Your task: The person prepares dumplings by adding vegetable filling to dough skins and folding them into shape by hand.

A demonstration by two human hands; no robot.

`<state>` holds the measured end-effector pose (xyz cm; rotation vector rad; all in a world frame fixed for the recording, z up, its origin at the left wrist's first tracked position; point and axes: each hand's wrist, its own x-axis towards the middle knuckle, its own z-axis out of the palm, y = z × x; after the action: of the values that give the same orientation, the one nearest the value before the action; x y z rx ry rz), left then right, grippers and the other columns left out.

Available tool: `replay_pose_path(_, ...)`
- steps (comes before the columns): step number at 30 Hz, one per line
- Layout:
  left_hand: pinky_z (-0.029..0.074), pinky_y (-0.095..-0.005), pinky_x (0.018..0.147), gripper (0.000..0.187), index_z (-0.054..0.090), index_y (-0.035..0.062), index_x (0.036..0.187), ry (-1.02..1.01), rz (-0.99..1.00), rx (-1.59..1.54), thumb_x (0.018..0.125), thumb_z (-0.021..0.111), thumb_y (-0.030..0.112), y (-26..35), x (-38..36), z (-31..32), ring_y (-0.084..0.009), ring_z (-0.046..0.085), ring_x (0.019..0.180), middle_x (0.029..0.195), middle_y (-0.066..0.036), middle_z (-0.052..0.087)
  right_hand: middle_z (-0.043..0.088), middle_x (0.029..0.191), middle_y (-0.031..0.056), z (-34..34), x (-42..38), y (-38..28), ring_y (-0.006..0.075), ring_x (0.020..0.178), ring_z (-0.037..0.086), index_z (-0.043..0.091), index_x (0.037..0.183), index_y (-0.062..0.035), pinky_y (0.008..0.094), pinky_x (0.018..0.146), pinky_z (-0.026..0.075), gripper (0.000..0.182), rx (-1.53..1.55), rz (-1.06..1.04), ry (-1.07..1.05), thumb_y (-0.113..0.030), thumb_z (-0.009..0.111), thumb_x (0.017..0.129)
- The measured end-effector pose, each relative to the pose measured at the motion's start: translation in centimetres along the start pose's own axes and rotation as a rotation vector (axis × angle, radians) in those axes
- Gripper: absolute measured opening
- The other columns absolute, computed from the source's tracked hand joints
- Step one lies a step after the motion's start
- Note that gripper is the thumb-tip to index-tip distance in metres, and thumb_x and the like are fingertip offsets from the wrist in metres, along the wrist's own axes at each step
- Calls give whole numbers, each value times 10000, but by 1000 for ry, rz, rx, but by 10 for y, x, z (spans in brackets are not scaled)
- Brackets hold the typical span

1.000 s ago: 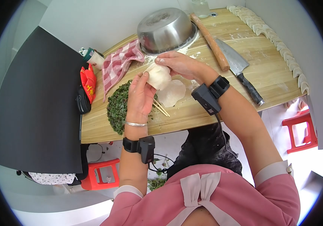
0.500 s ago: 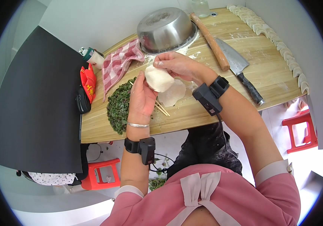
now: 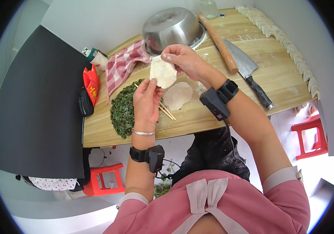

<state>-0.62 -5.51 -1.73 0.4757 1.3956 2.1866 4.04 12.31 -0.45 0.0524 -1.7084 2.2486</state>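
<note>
A thin round dough wrapper [image 3: 163, 72] is held up between my two hands above the table. My left hand [image 3: 147, 97] pinches its lower edge between thumb and fingers. At its upper right edge, my right hand [image 3: 185, 62] grips it the same way. Another dough wrapper [image 3: 178, 96] lies flat on the wood just below. Beside my left hand is a heap of chopped greens [image 3: 123, 111]. A pair of chopsticks [image 3: 167, 112] rests partly behind that hand, on the greens and the table.
An upturned steel basin [image 3: 170, 31] stands at the back beside a checked cloth [image 3: 124, 64]. To the right lie a rolling pin [image 3: 217, 43] and a cleaver [image 3: 248, 66]. Folded dumplings [image 3: 287, 45] line the wooden table's [image 3: 276, 84] right edge. A bottle [image 3: 96, 58] stands at left.
Both hands have turned and spread the dough wrapper, so its flat face now shows. My left hand has shifted from its side to its lower edge; my right hand has risen slightly.
</note>
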Motion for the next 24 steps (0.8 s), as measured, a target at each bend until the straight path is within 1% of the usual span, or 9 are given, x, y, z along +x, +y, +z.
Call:
replay_pose_path(4, 505, -270, 779, 260, 527, -6, 1134, -60, 213, 85, 942, 548, 168, 14, -16, 11, -148, 599, 846, 996, -82, 614, 586, 753, -40, 10, -6, -11, 32, 625, 538, 586, 905, -98, 185, 491, 405, 122, 74, -29, -54, -219, 605, 905)
replay_pose_path(6, 448, -362, 946, 413, 461, -17, 1237, -126, 24, -459, 972, 475, 299, 20, -27, 27, -234, 566, 1023, 1133, -118, 575, 601, 739, -20, 21, -10, -13, 39, 608, 557, 582, 902, -81, 187, 485, 441, 109, 182, -9, -104, -185, 614, 897)
replay_pose_path(7, 289, -454, 1096, 532, 373, 1, 1344, -371, -110, -704, 976, 384, 385, 9, -22, 12, -285, 426, 1257, 1325, -158, 464, 601, 739, -20, 23, -11, -13, 39, 608, 557, 582, 902, -81, 187, 485, 441, 109, 180, 1, -117, -185, 614, 897)
replay_pose_path(10, 275, -455, 1109, 497, 350, -7, 1355, -271, -172, -695, 974, 403, 307, -7, -21, 18, -286, 415, 1265, 1374, -161, 421, 603, 702, -1, 19, -11, -10, 51, 553, 550, 571, 906, -64, 194, 455, 451, 105, -39, 120, -197, -162, 609, 894)
replay_pose_path(16, 269, -451, 1123, 441, 346, -39, 1348, -224, -139, -656, 960, 406, 162, -6, -31, 1, -309, 384, 1299, 1403, -182, 394, 579, 634, 14, 18, -8, -5, 70, 529, 567, 552, 889, -42, 220, 428, 451, 107, -294, -9, -211, -144, 583, 898)
replay_pose_path(18, 286, -449, 1115, 435, 359, -45, 1342, -135, -127, -695, 954, 409, 147, 3, -35, -16, -315, 390, 1299, 1396, -191, 407, 586, 611, 46, 23, -10, -4, 160, 541, 600, 548, 906, -42, 284, 483, 483, 95, -710, -162, -61, -129, 573, 877)
replay_pose_path(19, 302, -448, 1107, 431, 375, -54, 1331, -143, -82, -708, 948, 415, 141, 10, -37, -31, -323, 403, 1291, 1384, -201, 423, 586, 611, 46, 23, -10, 3, 160, 541, 600, 548, 906, -42, 284, 483, 483, 95, -710, -150, -79, -129, 573, 877)
replay_pose_path(21, 324, -450, 1094, 422, 405, -72, 1307, -63, -30, -708, 940, 416, 136, 23, -45, -53, -335, 426, 1275, 1354, -218, 454, 617, 730, 95, 24, -7, 20, 275, 623, 613, 557, 958, -63, 351, 579, 500, 134, -1201, -615, -168, -80, 571, 826)
replay_pose_path(24, 310, -458, 1099, 464, 371, -89, 1326, 32, 4, -740, 952, 396, 185, 43, -61, -69, -346, 405, 1288, 1370, -239, 426, 607, 859, 115, 40, -15, 37, 329, 831, 619, 616, 984, -112, 401, 690, 503, 241, -1441, -651, -366, -19, 550, 772)
